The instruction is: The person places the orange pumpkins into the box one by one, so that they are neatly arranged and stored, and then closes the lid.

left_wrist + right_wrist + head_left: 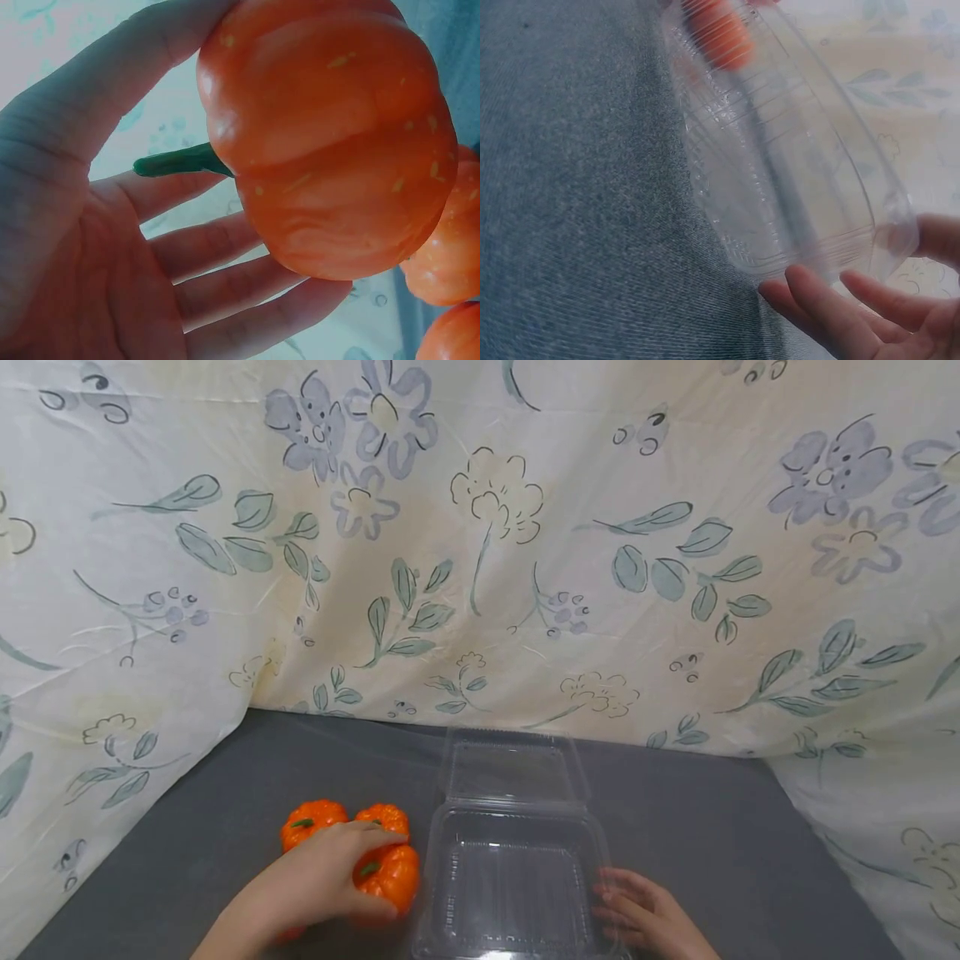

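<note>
In the head view my left hand (322,872) is around a small orange pumpkin (393,881) with a green stem. The left wrist view shows this pumpkin (330,142) close up, with the thumb on one side and the fingers along the other. Two more orange pumpkins, one at the left (311,821) and one behind (386,814), sit on the dark surface. To their right lies a clear plastic clamshell container (517,827), its lid folded back. My right hand (870,300) holds its right side wall, thumb at the rim and fingers outside.
A dark grey cloth surface (697,827) lies under everything. Behind and at the sides hangs a pale floral curtain (525,568). A reddish-orange thing (288,935) peeks out below the left wrist, mostly hidden.
</note>
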Motion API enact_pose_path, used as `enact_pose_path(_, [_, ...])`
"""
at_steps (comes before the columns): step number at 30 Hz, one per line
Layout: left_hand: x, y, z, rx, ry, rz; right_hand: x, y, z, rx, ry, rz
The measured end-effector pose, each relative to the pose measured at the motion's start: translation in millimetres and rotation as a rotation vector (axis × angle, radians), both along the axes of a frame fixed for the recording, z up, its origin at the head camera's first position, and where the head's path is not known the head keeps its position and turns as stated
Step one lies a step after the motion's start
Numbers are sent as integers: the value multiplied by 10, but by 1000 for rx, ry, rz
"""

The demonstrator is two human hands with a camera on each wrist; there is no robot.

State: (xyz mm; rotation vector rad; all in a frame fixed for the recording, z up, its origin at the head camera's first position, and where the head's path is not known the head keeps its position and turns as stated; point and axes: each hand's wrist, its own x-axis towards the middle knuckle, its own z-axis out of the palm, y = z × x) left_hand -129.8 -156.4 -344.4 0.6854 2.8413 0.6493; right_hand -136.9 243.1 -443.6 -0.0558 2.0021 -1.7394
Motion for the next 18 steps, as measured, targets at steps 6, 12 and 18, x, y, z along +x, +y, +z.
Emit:
enact_pose_path(6, [-33,52,22,6,15,-27,7,1,-9,3,2,-3])
enact_pose_path(12, [-78,215,40,44,15,-51,11,2,-25,2,5,-1])
enact_pose_path(18, [-172,453,38,65,-5,-61,10,-14,-29,6,8,-5])
